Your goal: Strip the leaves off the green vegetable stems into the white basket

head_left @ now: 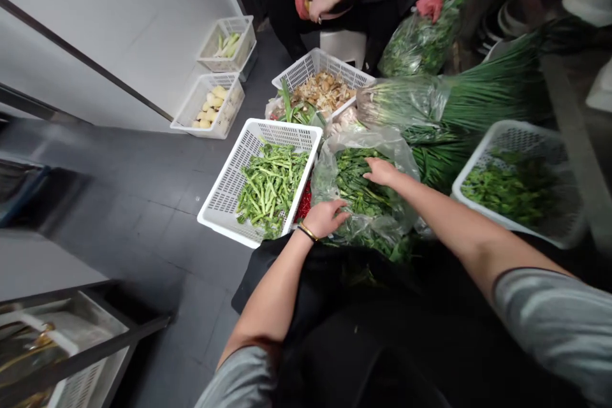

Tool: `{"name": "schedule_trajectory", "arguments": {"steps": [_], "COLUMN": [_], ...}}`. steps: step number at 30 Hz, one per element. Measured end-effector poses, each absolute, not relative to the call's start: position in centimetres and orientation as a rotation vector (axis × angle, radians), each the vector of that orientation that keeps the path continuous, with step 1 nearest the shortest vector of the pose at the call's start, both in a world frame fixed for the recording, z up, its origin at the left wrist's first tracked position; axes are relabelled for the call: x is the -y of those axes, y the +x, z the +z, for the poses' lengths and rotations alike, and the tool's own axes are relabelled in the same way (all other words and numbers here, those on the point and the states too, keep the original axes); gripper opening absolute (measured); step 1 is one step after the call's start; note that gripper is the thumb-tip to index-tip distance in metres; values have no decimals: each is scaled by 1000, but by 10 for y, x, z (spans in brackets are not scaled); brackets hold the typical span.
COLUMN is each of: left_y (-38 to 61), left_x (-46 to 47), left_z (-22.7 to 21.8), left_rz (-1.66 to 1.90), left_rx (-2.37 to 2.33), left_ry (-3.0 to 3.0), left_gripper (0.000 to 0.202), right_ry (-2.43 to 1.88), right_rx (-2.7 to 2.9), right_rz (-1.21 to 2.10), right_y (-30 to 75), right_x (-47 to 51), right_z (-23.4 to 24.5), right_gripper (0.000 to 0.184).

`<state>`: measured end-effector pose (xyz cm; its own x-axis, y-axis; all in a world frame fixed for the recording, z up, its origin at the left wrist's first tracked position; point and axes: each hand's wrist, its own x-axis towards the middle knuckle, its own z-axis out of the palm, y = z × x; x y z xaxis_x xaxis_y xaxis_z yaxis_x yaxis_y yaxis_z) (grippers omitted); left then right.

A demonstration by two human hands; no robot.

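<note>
A clear plastic bag [326,162] lies spread in front of me, filled with long leafy greens [358,182]. My right hand [381,172] reaches into it from the right, fingers apart and touching the leaves at the far side. At the bag's near left edge is my left hand [325,218], fingers stretched toward the greens and nothing visible in its grasp. Just left of the bag stands a white slotted basket [224,204] with cut green stems [272,185] in it. Something red [305,202] shows between basket and bag.
Across from me a seated person's hands [315,3] work over a basket of brown peelings [322,90]. Bundled green onions [497,86] and another basket of greens [514,185] lie right. Baskets of peeled vegetables [210,105] stand by the wall; a metal rack [138,331] is lower left.
</note>
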<state>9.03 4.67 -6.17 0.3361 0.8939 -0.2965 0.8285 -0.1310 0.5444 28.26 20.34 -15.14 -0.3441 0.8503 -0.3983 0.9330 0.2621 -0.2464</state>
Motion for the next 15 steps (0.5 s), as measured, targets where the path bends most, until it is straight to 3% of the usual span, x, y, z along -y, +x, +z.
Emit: {"name": "schedule_trajectory", "arguments": {"steps": [3,6,8,13,15], "left_y": [80,74,73,72,71], "left_x": [-58,-67,-70,-69,-68], "left_z": [-65,-67,-70,-77,-79], "left_rz": [-39,-34,-27,-11,45], "left_rx": [-1626,-1604,-1566,-1538,-1539], "left_ry": [1996,2017,2030,2019,2005], "left_gripper": [38,39,38,34,33], "right_ry": [1837,1910,1925,1809,1739], "right_rx": [-2089,-1926,-1902,-1993,-2062], "right_rz": [-631,-609,-580,-585,-572], "right_y": [281,278,276,280,283], "right_x": [-222,-213,-206,-225,-238], "right_z": [-195,-231,-243,-229,-210], "right_gripper": [96,108,101,46,35]}}
